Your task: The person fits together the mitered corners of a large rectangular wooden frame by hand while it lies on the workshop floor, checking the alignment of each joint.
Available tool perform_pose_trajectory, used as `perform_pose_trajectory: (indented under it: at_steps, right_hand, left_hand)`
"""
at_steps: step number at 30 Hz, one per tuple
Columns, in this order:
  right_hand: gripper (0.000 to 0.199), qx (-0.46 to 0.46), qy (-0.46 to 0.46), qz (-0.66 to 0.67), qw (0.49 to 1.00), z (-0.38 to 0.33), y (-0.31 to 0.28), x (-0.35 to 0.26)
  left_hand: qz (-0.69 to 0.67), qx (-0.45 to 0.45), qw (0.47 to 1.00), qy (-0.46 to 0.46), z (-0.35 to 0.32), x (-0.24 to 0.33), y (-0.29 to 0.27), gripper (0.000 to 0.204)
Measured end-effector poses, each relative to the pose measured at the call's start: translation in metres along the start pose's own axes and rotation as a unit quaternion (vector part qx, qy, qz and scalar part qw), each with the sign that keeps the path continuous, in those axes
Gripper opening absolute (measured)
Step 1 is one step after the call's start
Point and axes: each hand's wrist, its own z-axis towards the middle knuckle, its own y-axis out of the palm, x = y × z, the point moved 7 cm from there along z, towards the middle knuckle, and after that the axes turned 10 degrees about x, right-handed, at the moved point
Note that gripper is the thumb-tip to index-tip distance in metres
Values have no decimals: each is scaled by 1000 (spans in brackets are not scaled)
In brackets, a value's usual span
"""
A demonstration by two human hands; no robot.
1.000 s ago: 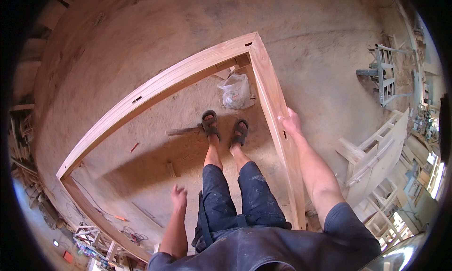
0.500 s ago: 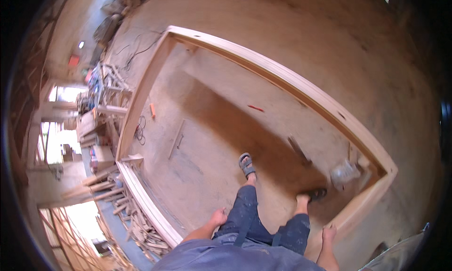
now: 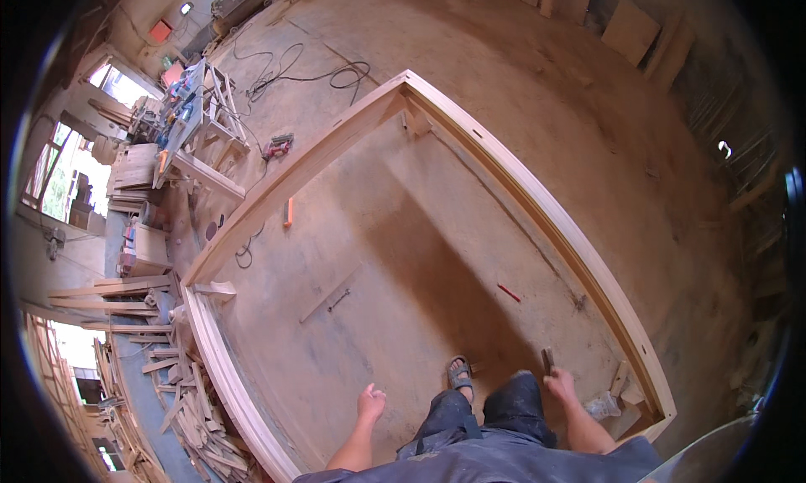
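- Currently, the left hand (image 3: 370, 402) hangs free inside the big wooden frame (image 3: 537, 199), its fingers loosely curled around nothing.
- The right hand (image 3: 562, 386) is bent inward right beside a short dark stick (image 3: 547, 360); whether its fingers grasp the stick or merely overlap it from above, I cannot tell.
- The pale frame runs around the person, who stands within its outline, one sandal (image 3: 459, 374) showing on the floor (image 3: 353, 256).
- A clear plastic bag (image 3: 600, 406) sits near the frame's right-hand corner.
- A thin red object (image 3: 509, 292) lies beyond the stick, an orange one (image 3: 290, 213) toward the far left beam.
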Motion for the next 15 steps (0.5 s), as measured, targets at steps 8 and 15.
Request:
perform_pose_trajectory:
  at_steps: [8,15]
  right_hand:
    - [54,78,-118,105,984,200,-34,-280]
    - [67,79,-151,18,985,387,-25,-453]
  left_hand:
    - [-28,-35,999,0,141,193,-43,70]
    - [-24,-77,997,-16,290,324,-30,72]
